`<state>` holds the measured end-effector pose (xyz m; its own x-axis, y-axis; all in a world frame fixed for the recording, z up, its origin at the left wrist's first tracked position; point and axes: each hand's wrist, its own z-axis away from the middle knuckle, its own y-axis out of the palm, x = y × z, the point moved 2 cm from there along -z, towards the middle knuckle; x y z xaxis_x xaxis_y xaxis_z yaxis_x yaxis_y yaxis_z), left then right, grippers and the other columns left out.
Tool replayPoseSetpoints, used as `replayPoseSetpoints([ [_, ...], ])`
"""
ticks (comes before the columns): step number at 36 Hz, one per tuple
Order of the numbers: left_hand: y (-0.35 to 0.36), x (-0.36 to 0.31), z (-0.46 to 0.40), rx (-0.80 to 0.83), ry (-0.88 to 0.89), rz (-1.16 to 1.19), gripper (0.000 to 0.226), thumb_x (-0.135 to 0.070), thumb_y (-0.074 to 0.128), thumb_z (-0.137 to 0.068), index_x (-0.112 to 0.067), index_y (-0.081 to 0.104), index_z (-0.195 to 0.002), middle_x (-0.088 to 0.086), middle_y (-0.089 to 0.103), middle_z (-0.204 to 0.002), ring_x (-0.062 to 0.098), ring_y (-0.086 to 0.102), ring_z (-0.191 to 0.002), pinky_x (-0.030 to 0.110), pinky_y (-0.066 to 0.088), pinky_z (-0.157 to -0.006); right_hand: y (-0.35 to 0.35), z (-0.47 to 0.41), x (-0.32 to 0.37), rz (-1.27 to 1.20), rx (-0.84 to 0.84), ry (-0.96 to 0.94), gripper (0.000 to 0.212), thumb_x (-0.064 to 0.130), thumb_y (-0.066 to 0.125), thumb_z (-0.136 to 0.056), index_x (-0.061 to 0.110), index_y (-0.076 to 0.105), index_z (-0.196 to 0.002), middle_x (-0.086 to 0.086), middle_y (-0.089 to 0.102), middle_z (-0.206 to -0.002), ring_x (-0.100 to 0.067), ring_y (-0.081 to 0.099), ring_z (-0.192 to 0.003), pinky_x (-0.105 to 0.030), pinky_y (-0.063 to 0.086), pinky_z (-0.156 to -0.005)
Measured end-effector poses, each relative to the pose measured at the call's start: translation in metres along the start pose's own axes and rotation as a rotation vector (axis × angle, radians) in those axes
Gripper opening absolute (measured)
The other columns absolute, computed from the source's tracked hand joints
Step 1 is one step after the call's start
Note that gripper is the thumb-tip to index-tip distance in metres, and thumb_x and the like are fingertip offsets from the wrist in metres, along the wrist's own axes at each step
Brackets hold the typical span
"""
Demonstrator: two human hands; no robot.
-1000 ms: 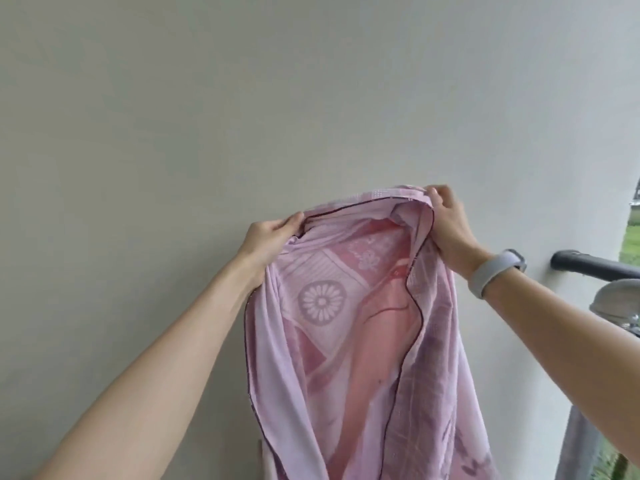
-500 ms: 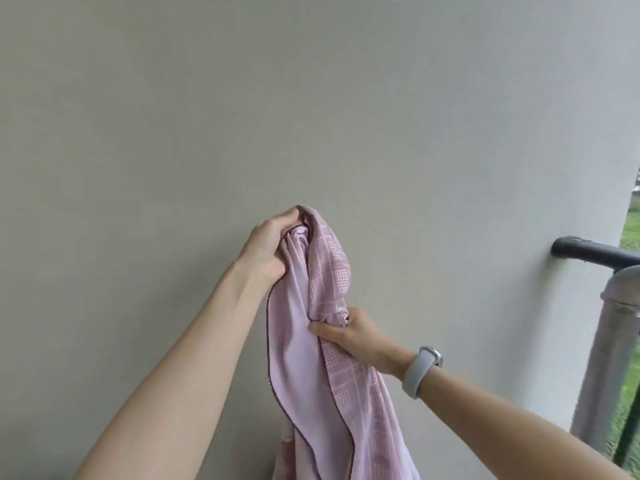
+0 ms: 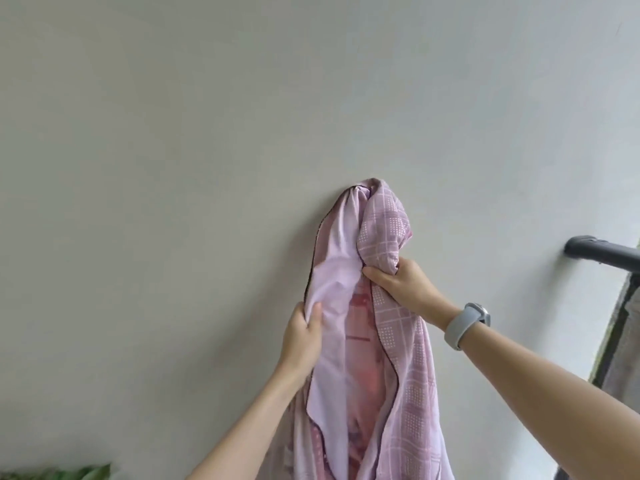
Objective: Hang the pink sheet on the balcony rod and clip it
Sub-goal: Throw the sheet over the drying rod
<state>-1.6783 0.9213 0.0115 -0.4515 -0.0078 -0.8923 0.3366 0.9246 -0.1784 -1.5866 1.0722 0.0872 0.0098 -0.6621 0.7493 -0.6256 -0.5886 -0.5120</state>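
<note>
The pink sheet (image 3: 381, 323) hangs bunched in front of a plain wall, its top folded into a peak and its lower part running off the bottom of the frame. My left hand (image 3: 302, 336) grips the pale plain edge on the left side. My right hand (image 3: 403, 284), with a grey watch on the wrist, clutches the checked, dotted fold higher up on the right. A dark balcony rod (image 3: 601, 252) juts from the wall at the far right, apart from the sheet. No clip is visible.
A pale grey wall (image 3: 242, 133) fills most of the view. Green leaves (image 3: 59, 472) show at the bottom left corner. Below the rod at the right edge stands a dark railing post (image 3: 623, 323) with greenery behind it.
My left hand has let go of the sheet's top and gripped its left edge lower down. My right hand has risen, and the fold now peaks above both hands.
</note>
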Motion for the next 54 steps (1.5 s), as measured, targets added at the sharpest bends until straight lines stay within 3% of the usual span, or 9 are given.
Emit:
replayPoseSetpoints([
  [5,-0.033,-0.013,-0.046,-0.119,0.039,-0.089,0.015,-0.018,0.044,-0.096,-0.004,0.048,-0.102,0.019,0.057,-0.104,0.029,0.056,-0.103,0.021,0.034,-0.075,-0.034,0.003,-0.035,0.159,0.003,0.134,0.057,0.035,0.065,-0.081,0.016,0.034,-0.126,-0.004,0.057,-0.112,-0.025,0.056,-0.101,-0.039,0.046,-0.090],
  [13,-0.032,-0.103,-0.104,-0.036,0.446,-0.330,0.020,-0.026,0.045,-0.095,-0.023,0.043,-0.076,-0.007,0.051,-0.066,0.020,0.050,-0.065,0.026,0.031,-0.057,-0.082,-0.055,0.005,0.508,0.073,-0.043,0.036,0.032,0.064,-0.083,0.009,0.052,-0.108,-0.012,0.062,-0.110,-0.028,0.058,-0.099,-0.029,0.042,-0.081],
  [16,-0.025,-0.157,-0.133,-0.127,0.531,-0.399,0.030,-0.026,0.045,-0.095,-0.021,0.034,-0.068,-0.001,0.045,-0.057,0.030,0.044,-0.061,0.031,0.024,-0.055,-0.136,-0.083,0.049,0.498,-0.156,-0.087,0.047,0.034,0.059,-0.087,0.002,0.039,-0.115,-0.014,0.055,-0.105,-0.031,0.054,-0.096,-0.032,0.038,-0.075],
  [20,-0.008,-0.254,-0.169,-0.274,0.697,-0.442,0.023,-0.025,0.044,-0.096,-0.004,0.047,-0.088,0.024,0.062,-0.083,0.041,0.055,-0.078,0.033,0.026,-0.058,-0.217,-0.105,0.117,0.556,-0.465,-0.284,0.046,0.035,0.051,-0.091,0.001,0.031,-0.115,-0.018,0.054,-0.090,-0.037,0.056,-0.082,-0.035,0.039,-0.066],
  [26,0.028,-0.379,-0.180,-0.352,0.827,-0.380,0.033,-0.036,0.033,-0.097,-0.005,0.043,-0.103,0.024,0.061,-0.097,0.042,0.056,-0.087,0.041,0.041,-0.068,-0.331,-0.088,0.193,0.752,-0.696,-0.439,0.039,0.037,0.042,-0.094,0.004,0.033,-0.113,-0.023,0.060,-0.088,-0.040,0.057,-0.072,-0.044,0.047,-0.064],
  [31,0.077,-0.434,-0.153,-0.211,0.934,-0.354,0.043,-0.047,0.025,-0.095,-0.020,0.030,-0.128,0.016,0.056,-0.120,0.040,0.055,-0.100,0.040,0.042,-0.077,-0.396,-0.052,0.194,0.938,-0.676,-0.410,0.034,0.039,0.037,-0.095,0.007,0.033,-0.107,-0.024,0.063,-0.091,-0.038,0.060,-0.071,-0.046,0.049,-0.062],
  [36,0.133,-0.440,-0.114,-0.107,1.012,-0.481,0.036,-0.043,0.023,-0.096,-0.022,0.036,-0.122,0.016,0.055,-0.110,0.039,0.055,-0.093,0.041,0.044,-0.074,-0.439,-0.004,0.169,1.143,-0.626,-0.294,0.038,0.050,0.025,-0.093,0.013,0.033,-0.101,-0.021,0.065,-0.088,-0.034,0.060,-0.067,-0.042,0.048,-0.058],
  [46,0.144,-0.515,-0.003,-0.235,1.025,-0.296,0.037,-0.038,0.021,-0.099,-0.013,0.038,-0.119,0.018,0.051,-0.107,0.037,0.056,-0.084,0.039,0.039,-0.064,-0.510,0.128,0.233,1.281,-1.007,-0.326,0.036,0.041,0.022,-0.097,0.008,0.033,-0.106,-0.025,0.060,-0.097,-0.038,0.058,-0.068,-0.039,0.045,-0.057],
  [54,0.094,-0.559,0.107,-0.323,1.231,-0.314,0.040,-0.038,0.026,-0.098,-0.011,0.041,-0.122,0.020,0.050,-0.106,0.042,0.056,-0.073,0.042,0.039,-0.058,-0.512,0.253,0.280,1.090,-1.074,-0.351,0.033,0.041,0.026,-0.098,0.009,0.034,-0.102,-0.016,0.055,-0.080,-0.031,0.050,-0.063,-0.040,0.044,-0.060],
])
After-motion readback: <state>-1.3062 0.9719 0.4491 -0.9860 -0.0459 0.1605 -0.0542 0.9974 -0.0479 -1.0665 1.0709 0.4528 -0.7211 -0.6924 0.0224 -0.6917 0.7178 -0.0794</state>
